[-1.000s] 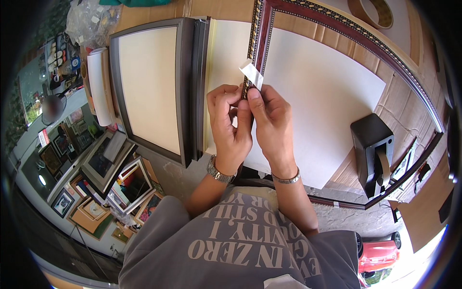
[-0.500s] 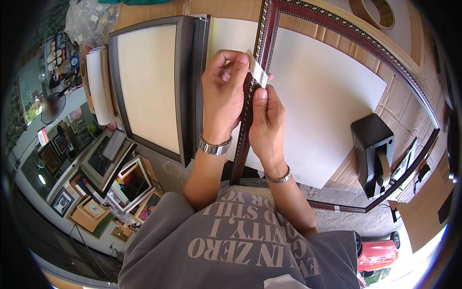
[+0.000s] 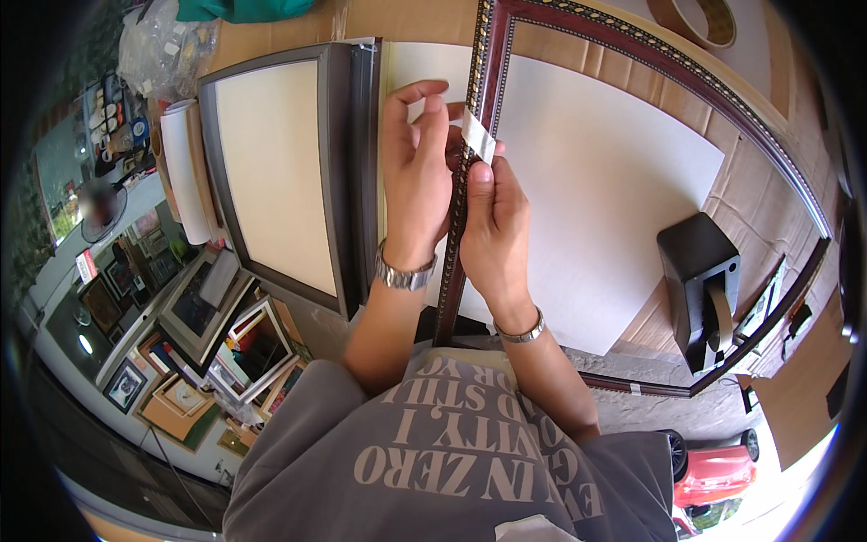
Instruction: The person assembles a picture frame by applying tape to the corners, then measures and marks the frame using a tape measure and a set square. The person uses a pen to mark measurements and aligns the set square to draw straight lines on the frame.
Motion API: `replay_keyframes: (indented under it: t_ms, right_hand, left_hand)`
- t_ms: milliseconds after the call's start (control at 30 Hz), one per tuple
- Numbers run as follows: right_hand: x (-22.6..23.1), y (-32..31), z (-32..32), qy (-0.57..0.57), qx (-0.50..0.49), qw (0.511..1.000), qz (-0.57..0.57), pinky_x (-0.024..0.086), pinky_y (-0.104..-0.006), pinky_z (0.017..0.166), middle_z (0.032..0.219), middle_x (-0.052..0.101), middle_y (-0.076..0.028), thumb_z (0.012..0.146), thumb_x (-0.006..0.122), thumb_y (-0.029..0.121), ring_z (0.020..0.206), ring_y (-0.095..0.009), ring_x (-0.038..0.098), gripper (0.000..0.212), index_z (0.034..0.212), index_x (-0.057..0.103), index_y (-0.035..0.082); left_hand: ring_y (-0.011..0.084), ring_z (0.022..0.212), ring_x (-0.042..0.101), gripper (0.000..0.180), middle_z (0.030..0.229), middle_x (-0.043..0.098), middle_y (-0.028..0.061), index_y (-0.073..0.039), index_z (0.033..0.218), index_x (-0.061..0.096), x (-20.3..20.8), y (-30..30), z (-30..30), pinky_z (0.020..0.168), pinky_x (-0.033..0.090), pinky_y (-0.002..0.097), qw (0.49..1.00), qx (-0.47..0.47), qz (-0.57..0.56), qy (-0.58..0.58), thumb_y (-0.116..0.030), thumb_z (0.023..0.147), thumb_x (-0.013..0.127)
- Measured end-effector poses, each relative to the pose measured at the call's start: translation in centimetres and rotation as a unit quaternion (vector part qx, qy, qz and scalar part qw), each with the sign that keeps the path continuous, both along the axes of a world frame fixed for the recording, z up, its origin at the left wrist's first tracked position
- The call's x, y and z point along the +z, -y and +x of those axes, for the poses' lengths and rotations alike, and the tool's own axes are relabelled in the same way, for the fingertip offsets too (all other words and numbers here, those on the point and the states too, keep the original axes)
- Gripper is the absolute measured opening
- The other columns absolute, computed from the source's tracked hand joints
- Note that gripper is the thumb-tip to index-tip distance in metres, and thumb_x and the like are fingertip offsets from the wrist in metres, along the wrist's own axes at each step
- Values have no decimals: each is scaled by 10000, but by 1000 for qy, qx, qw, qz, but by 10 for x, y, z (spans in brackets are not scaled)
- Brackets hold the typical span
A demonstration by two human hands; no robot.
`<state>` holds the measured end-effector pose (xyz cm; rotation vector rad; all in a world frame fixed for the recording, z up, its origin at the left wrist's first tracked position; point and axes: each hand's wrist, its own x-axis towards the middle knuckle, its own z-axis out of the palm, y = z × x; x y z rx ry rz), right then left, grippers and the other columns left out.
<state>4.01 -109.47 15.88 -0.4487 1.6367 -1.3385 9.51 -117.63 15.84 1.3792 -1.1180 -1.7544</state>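
Both hands, left hand (image 3: pixel 417 181) and right hand (image 3: pixel 492 221), pinch a tape strip (image 3: pixel 478 135) against the dark frame (image 3: pixel 462 181), grey frame (image 3: pixel 348 172) just left.

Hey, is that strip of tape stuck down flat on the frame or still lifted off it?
Partly lifted. The tape strip stands out beyond the dark frame's rail, its lower end pinched under the right hand's thumb.
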Motion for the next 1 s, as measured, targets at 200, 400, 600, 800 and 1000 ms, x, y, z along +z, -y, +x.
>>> replay_keyframes:
  t_ms: [200,400,600,800,1000]
  right_hand:
    - [-6,8,-2,-17,-12,1000,-16,459,-471,565,727,619,-258,1105,440,194,629,-446,616,274,1059,554,-51]
    - [-8,6,-7,-27,27,999,8,474,-496,570,733,637,-276,1088,462,170,653,-480,628,251,1061,577,-51]
    - [0,8,-22,-76,115,988,68,515,-543,670,842,667,-298,966,562,61,797,-495,664,104,953,574,-42]
    - [77,-83,-113,-167,226,958,-55,563,-378,782,1017,728,-156,934,697,93,868,-294,716,204,1117,699,2]
    - [110,-202,-262,-435,-89,883,153,533,-274,826,949,746,-88,1094,525,228,894,-142,694,302,1142,692,-20]
  left_hand:
    - [64,719,602,314,894,700,49,66,1205,649,6,-8,-13,652,514,235,984,-45,-122,124,-208,1055,622]
    - [50,705,564,385,839,698,31,38,1111,696,10,1,-12,621,479,227,977,-89,-93,170,-325,1082,571]
    - [45,718,508,369,824,591,-23,-28,1052,663,-1,4,-10,625,435,213,970,-129,-85,185,-370,1094,533]
    - [130,492,566,528,585,536,51,-8,896,607,-4,1,-22,485,456,295,931,-123,-156,307,-444,1113,403]
    - [224,492,625,583,599,598,104,11,920,605,-6,3,-23,487,512,377,919,-120,-121,356,-494,1105,378]
